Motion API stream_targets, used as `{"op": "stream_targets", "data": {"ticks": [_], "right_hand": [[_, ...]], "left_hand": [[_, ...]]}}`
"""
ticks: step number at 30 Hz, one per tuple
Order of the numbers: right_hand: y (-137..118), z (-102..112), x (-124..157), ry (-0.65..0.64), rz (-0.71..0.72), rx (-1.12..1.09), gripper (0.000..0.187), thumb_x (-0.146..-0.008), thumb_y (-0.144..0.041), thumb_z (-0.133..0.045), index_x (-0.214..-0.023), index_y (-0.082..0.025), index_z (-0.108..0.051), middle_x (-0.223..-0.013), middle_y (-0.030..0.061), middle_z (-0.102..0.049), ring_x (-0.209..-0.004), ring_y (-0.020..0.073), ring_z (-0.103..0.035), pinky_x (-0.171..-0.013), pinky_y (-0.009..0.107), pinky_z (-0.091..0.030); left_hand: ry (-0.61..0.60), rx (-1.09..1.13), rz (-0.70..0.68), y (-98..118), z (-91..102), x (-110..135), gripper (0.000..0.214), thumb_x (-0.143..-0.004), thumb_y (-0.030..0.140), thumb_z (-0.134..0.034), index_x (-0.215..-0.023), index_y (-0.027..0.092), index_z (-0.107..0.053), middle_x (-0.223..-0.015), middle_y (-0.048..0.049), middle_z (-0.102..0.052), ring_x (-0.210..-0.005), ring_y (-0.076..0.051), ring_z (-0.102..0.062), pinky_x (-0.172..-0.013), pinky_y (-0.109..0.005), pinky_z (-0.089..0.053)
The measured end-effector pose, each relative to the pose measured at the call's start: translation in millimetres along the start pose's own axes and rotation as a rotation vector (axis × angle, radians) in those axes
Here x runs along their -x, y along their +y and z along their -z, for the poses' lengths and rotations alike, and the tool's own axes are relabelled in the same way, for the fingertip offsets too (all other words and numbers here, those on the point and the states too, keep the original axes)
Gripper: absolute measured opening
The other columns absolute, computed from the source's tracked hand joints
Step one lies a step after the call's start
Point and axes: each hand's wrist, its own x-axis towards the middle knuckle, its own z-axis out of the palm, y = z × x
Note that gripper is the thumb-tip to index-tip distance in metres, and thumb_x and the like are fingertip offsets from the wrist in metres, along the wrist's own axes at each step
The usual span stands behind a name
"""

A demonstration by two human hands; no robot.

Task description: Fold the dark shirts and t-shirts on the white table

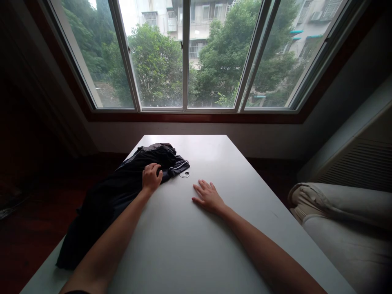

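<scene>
A bunched black garment point(113, 196) with white piping at one end lies along the left side of the white table point(183, 245). Its exact kind does not show in the folds. My left hand point(151, 177) rests on its right edge, fingers curled into the cloth. To the right, my right hand point(209, 197) lies palm down on the bare tabletop with the fingers spread, holding nothing. Between the hands and a little farther off, a round cable-hole ring point(184, 174) is set in the tabletop, close to the garment's piped end.
Beyond the table's far edge is a wide sliding window point(185, 73) with a red-brown wooden frame. At right stand a rolled pale mattress or quilt point(343, 204) and a slatted pale unit point(361, 159). Dark red flooring point(36, 232) shows at left.
</scene>
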Motion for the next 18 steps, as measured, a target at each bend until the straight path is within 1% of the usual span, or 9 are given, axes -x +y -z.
{"op": "stream_targets", "data": {"ticks": [2, 4, 5, 7, 9, 11, 13, 16, 18], "right_hand": [[0.2, 0.3, 0.3, 0.008, 0.005, -0.004, 0.076, -0.098, -0.071, -0.044, -0.159, -0.026, -0.044, -0.17, 0.0133, -0.025, -0.158, 0.0332, -0.018, -0.126, 0.055, -0.007], [0.5, 0.6, 0.7, 0.008, 0.003, -0.005, 0.075, -0.098, -0.071, -0.045, -0.158, -0.026, -0.044, -0.17, 0.0135, -0.025, -0.158, 0.0332, -0.018, -0.126, 0.055, -0.007], [0.6, 0.9, 0.9, 0.007, 0.001, -0.004, 0.074, -0.098, -0.07, -0.045, -0.158, -0.026, -0.045, -0.17, 0.0135, -0.026, -0.158, 0.0332, -0.018, -0.126, 0.055, -0.007], [0.6, 1.2, 1.1, 0.007, -0.002, -0.004, 0.074, -0.098, -0.07, -0.046, -0.158, -0.026, -0.045, -0.17, 0.0137, -0.026, -0.158, 0.0331, -0.018, -0.126, 0.056, -0.007], [1.0, 1.0, 1.3, 0.013, 0.004, -0.007, 0.073, -0.099, -0.07, -0.045, -0.157, -0.026, -0.046, -0.17, 0.0139, -0.027, -0.158, 0.033, -0.019, -0.126, 0.056, -0.008], [2.2, -0.4, 1.2, 0.023, 0.012, -0.013, 0.073, -0.098, -0.069, -0.047, -0.157, -0.026, -0.046, -0.169, 0.0141, -0.028, -0.158, 0.0329, -0.02, -0.126, 0.056, -0.009], [4.4, -2.6, 0.2, 0.042, 0.016, -0.025, 0.07, -0.098, -0.067, -0.05, -0.155, -0.026, -0.049, -0.168, 0.0139, -0.031, -0.157, 0.0331, -0.022, -0.126, 0.057, -0.011], [8.1, -4.1, -3.2, 0.12, 0.013, -0.084, 0.058, -0.099, -0.058, -0.053, -0.146, -0.026, -0.058, -0.163, 0.0125, -0.042, -0.153, 0.0322, -0.032, -0.125, 0.056, -0.018], [9.6, -0.2, -5.9, 0.196, 0.003, -0.192, 0.048, -0.101, -0.051, -0.049, -0.138, -0.025, -0.065, -0.153, 0.0118, -0.055, -0.145, 0.03, -0.045, -0.122, 0.052, -0.028]], "left_hand": [[0.018, -0.113, 0.123, -13.3, 5.8, -22.7, 0.053, -0.096, 0.038, -0.055, -0.145, 0.019, -0.055, -0.151, -0.015, -0.051, -0.14, -0.034, -0.042, -0.116, -0.048, -0.036], [-0.057, -0.2, 0.224, -26.6, 10.6, -39.8, 0.066, -0.092, 0.039, -0.061, -0.152, 0.016, -0.047, -0.151, -0.0196, -0.049, -0.14, -0.038, -0.043, -0.114, -0.05, -0.037], [-0.109, -0.231, 0.255, -31.8, 12.8, -46.1, 0.065, -0.091, 0.038, -0.061, -0.151, 0.016, -0.048, -0.148, -0.0206, -0.052, -0.136, -0.039, -0.046, -0.111, -0.05, -0.038], [-0.191, -0.268, 0.268, -36.6, 18.1, -55.8, 0.049, -0.095, 0.036, -0.056, -0.14, 0.017, -0.059, -0.135, -0.0196, -0.062, -0.127, -0.038, -0.055, -0.107, -0.051, -0.041], [-0.2, -0.263, 0.235, -31.8, 25.9, -64.3, 0.037, -0.099, 0.033, -0.047, -0.127, 0.019, -0.067, -0.125, -0.0172, -0.068, -0.118, -0.035, -0.061, -0.104, -0.049, -0.043], [-0.157, -0.207, 0.188, -16.7, 36.7, -73.2, 0.036, -0.101, 0.033, -0.044, -0.123, 0.02, -0.07, -0.121, -0.0153, -0.071, -0.112, -0.033, -0.065, -0.1, -0.045, -0.046], [-0.096, -0.111, 0.127, 7.7, 48.8, -81.2, 0.035, -0.101, 0.032, -0.046, -0.124, 0.021, -0.07, -0.122, -0.0138, -0.072, -0.109, -0.032, -0.067, -0.096, -0.042, -0.048], [-0.039, 0.096, -0.002, 58.1, 62.5, -83.6, 0.03, -0.099, 0.029, -0.05, -0.119, 0.021, -0.071, -0.114, -0.0103, -0.075, -0.105, -0.029, -0.068, -0.094, -0.039, -0.049], [-0.06, 0.296, -0.075, 96.9, 64.6, -73.3, 0.028, -0.1, 0.029, -0.049, -0.113, 0.02, -0.073, -0.104, -0.0077, -0.076, -0.098, -0.026, -0.069, -0.092, -0.036, -0.05]]}}
